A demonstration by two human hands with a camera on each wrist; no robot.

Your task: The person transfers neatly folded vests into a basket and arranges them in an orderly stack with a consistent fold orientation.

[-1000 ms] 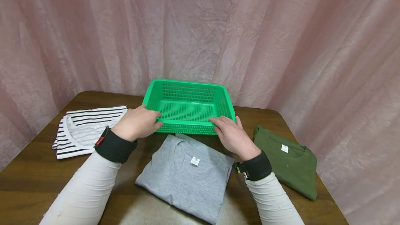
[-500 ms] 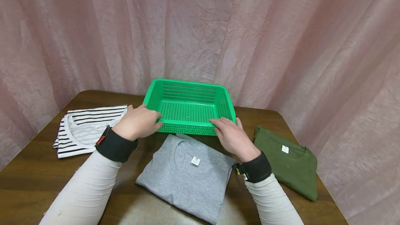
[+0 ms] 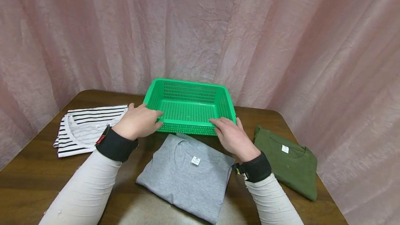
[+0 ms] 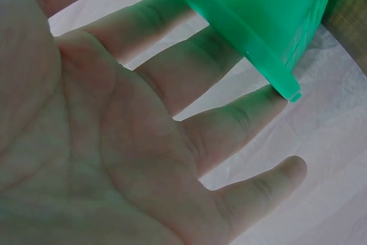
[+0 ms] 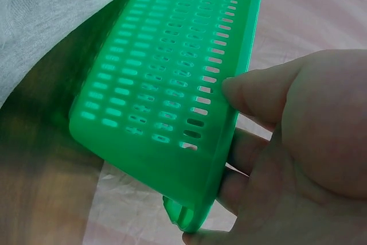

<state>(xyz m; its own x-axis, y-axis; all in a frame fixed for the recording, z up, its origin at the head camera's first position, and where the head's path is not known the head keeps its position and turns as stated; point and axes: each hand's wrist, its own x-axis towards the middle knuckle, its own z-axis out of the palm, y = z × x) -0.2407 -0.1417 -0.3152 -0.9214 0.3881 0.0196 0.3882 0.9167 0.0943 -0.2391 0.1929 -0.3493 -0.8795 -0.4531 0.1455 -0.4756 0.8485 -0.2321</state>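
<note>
A green plastic basket with slotted walls stands at the back middle of the table. At its near left corner my left hand touches the rim. The left wrist view shows these fingers straight and spread, some tips hidden behind the rim, the little finger apart from it. My right hand holds the near right corner, its thumb against the outer wall and its other fingers past the rim in the right wrist view. A folded grey T-shirt lies between my forearms, in front of the basket.
A folded black-and-white striped shirt lies on the left, partly behind my left hand. To the right is a folded dark green T-shirt. The brown wooden table ends at a pink curtain.
Both hands stay at the basket's near corners. The head view has shifted very slightly; neither the basket nor the shirts visibly move.
</note>
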